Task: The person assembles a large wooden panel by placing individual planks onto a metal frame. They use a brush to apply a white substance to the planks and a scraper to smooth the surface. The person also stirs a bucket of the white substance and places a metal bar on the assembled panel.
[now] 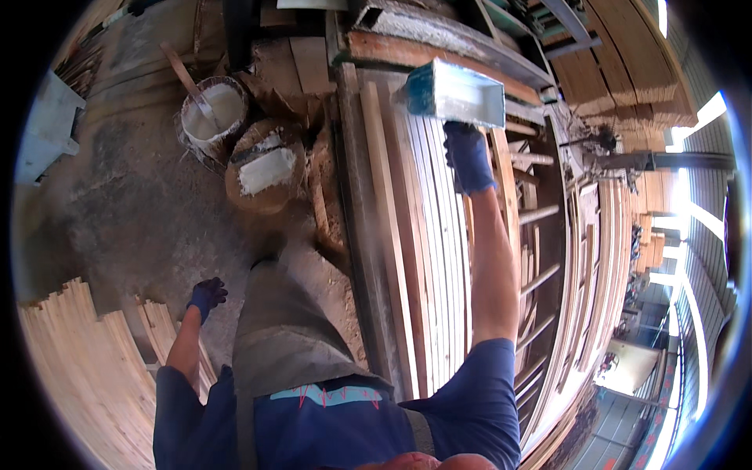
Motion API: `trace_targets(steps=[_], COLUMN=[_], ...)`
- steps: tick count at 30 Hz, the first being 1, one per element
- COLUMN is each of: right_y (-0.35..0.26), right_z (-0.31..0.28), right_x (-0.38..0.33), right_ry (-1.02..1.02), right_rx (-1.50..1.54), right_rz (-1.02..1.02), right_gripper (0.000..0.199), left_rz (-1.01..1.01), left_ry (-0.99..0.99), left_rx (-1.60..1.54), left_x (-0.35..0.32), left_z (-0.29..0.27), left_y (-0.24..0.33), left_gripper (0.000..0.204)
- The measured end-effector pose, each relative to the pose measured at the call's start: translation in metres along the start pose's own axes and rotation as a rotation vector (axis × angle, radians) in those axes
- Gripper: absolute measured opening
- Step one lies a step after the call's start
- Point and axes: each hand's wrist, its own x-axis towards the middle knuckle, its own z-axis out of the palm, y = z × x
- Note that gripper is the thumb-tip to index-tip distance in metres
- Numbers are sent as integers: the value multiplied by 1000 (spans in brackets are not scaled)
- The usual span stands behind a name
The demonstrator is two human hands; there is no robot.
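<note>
Ngl, those long wood strips (435, 227) could catch drips if the white-smeared blue box (454, 92) over them tips in the grip of the right hand (468, 157), and a dusty beam (462, 37) crowds it from beyond, with a bucket (211, 149), its stick (182, 74) and the left hand (207, 296), loose and seemingly empty, off left.

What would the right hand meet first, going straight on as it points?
Likely the reddish-brown beam, just beyond the blue container the right hand holds; depth is unclear, so it might pass above.
</note>
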Motion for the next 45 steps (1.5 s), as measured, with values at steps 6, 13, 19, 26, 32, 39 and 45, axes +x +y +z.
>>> trace_targets(steps=[6,13,19,26,32,39,45], right_y=[107,171,153,71,-2,-24,7], right_z=[-85,-155,-142,-49,53,70,-11], right_x=[-221,-519,-519,-242,11,30,-88], right_ry=[-23,33,65,-24,52,-60,-85], right_rx=[-483,-469,-528,-692,-654,-528,-615], right_rz=[-33,262,264,-213,-403,-271,-34], right_gripper=[23,28,22,23,35,27,28], left_rz=[-1,175,54,328,-6,475,-118], left_ry=[-158,-207,-144,-233,-141,-247,4], left_rx=[86,402,575,708,-3,546,-94], left_x=[-2,-20,-53,38,37,73,23], left_z=[28,76,89,23,49,30,33], left_y=[-21,-49,-26,-44,10,-1,22], left_gripper=[42,41,33,32,30,32,45])
